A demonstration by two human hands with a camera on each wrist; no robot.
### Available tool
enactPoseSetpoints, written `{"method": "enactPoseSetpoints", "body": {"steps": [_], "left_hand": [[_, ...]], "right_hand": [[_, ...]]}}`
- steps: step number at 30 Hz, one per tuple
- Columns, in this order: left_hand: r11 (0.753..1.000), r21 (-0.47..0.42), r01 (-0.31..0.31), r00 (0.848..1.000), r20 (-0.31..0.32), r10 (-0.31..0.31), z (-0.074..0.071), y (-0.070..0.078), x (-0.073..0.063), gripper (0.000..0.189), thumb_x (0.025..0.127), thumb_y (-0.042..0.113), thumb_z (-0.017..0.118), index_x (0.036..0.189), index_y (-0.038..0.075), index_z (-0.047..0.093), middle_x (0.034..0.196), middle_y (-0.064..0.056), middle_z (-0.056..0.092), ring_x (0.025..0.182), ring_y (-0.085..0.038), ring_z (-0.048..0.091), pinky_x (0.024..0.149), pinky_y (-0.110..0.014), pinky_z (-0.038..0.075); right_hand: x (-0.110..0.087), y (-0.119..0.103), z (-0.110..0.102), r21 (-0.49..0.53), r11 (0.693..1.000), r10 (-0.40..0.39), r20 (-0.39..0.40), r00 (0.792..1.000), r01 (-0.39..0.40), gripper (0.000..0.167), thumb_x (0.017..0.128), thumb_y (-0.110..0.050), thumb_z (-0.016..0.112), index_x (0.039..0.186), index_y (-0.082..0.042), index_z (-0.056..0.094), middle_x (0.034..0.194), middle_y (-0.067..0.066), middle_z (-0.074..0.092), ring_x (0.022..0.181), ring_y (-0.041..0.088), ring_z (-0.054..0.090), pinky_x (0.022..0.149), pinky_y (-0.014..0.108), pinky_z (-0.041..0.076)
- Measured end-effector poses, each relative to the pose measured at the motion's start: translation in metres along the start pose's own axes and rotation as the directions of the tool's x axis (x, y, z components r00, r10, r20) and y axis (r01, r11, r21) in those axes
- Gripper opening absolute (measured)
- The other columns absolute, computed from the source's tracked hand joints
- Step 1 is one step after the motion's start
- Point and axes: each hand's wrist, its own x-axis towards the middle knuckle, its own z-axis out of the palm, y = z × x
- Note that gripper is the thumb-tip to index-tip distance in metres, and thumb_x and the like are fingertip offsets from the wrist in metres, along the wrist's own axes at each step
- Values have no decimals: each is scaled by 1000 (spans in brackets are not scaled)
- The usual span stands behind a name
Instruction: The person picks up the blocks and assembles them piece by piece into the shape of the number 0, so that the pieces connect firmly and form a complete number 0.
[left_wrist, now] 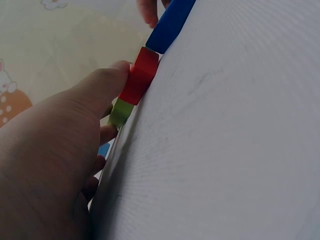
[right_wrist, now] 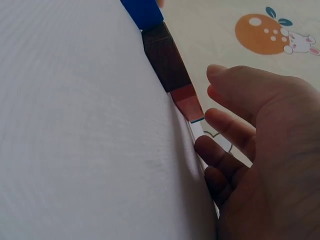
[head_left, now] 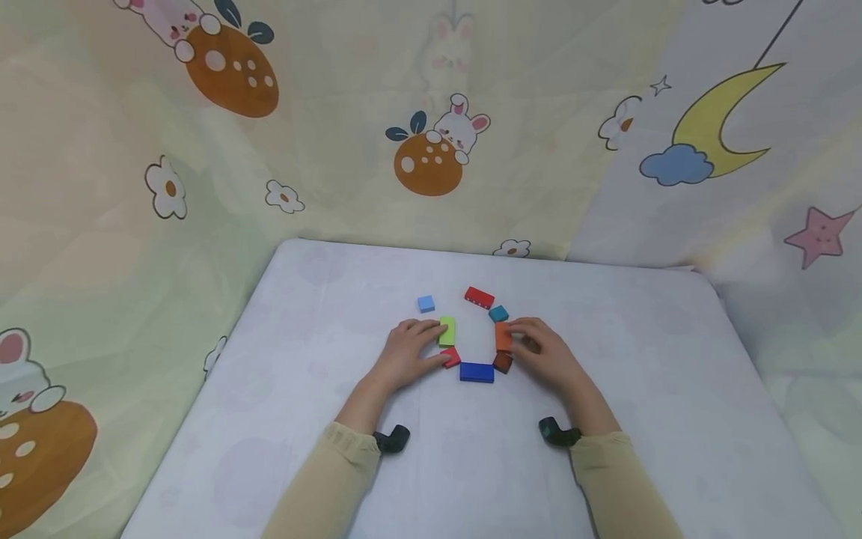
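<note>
Several small coloured blocks form a ring with gaps on the white-covered table. My left hand [head_left: 406, 352] lies at its left side, with fingertips at the light green block [head_left: 447, 331] and the thumb on the red block [head_left: 450, 357]. In the left wrist view that thumb touches the top of the red block [left_wrist: 140, 75]. On the opposite side my right hand [head_left: 548, 352] has relaxed fingers touching the orange block [head_left: 503, 337]. A brown block [head_left: 502, 363] sits just below it. Between the two sides, nearest me, lies a long blue block [head_left: 477, 372].
At the ring's upper right are a teal block [head_left: 498, 314] and a longer red block with white dots [head_left: 480, 297]. A light blue block [head_left: 426, 304] lies apart at the upper left. A printed cloth [head_left: 337, 150] hangs behind the table [head_left: 303, 299].
</note>
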Motion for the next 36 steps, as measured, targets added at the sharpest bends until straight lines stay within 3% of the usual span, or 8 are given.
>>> {"method": "enactPoseSetpoints", "body": {"steps": [7, 21, 30, 36], "left_hand": [[1000, -10, 3, 1000, 3, -3, 1, 0, 1, 66, 91, 63, 57, 147, 31, 47, 151, 4, 47, 139, -27, 39, 113, -51, 33], [979, -183, 85, 996, -10, -88, 2, -3, 4, 57, 96, 56, 55, 147, 30, 47, 148, 4, 50, 142, -23, 39, 118, -48, 31], [919, -332, 211, 974, -9, -227, -22, -10, 19, 51, 98, 48, 56, 144, 27, 51, 148, -1, 48, 140, -22, 44, 115, -45, 38], [922, -304, 241, 967, -4, -254, -38, -26, 36, 55, 96, 47, 60, 145, 23, 49, 145, -4, 49, 131, -23, 52, 111, -44, 42]], "right_hand": [[-2, 3, 3, -25, 1000, 13, -5, 1000, -13, 38, 93, -35, 68, 129, -28, 62, 138, -2, 50, 130, 26, 48, 106, 53, 45], [-2, 6, 4, -68, 998, 6, -1, 1000, -6, 42, 90, -43, 70, 129, -28, 62, 134, -1, 52, 125, 25, 51, 106, 53, 45], [0, 6, 3, -62, 998, 20, 2, 1000, -20, 40, 89, -41, 72, 127, -29, 63, 131, 0, 54, 121, 24, 51, 105, 53, 45], [-1, 6, 3, -69, 997, 25, 11, 1000, -24, 40, 90, -40, 71, 127, -29, 63, 131, -1, 53, 120, 23, 51, 105, 52, 45]]}}
